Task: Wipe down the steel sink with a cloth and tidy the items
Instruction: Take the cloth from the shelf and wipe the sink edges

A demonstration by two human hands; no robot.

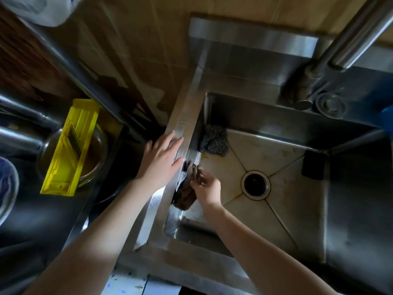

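Observation:
The steel sink [297, 220] fills the right half of the view, with a round drain [255, 185] in its floor. My right hand [207, 188] grips a dark brown cloth [186, 195] against the sink's left inner wall, where soapy foam shows. My left hand [162, 159] rests flat with straight fingers on the sink's left rim [180, 128]. A grey steel scourer [213, 140] lies in the sink's far left corner. A black sponge [313, 167] leans on the right side of the basin.
A steel tap [331, 54] rises at the back right, with a round fitting [330, 105] beside it. Left of the sink, a yellow slicer [70, 147] lies across a metal bowl [95, 152]. A blue object [387, 116] shows at the right edge.

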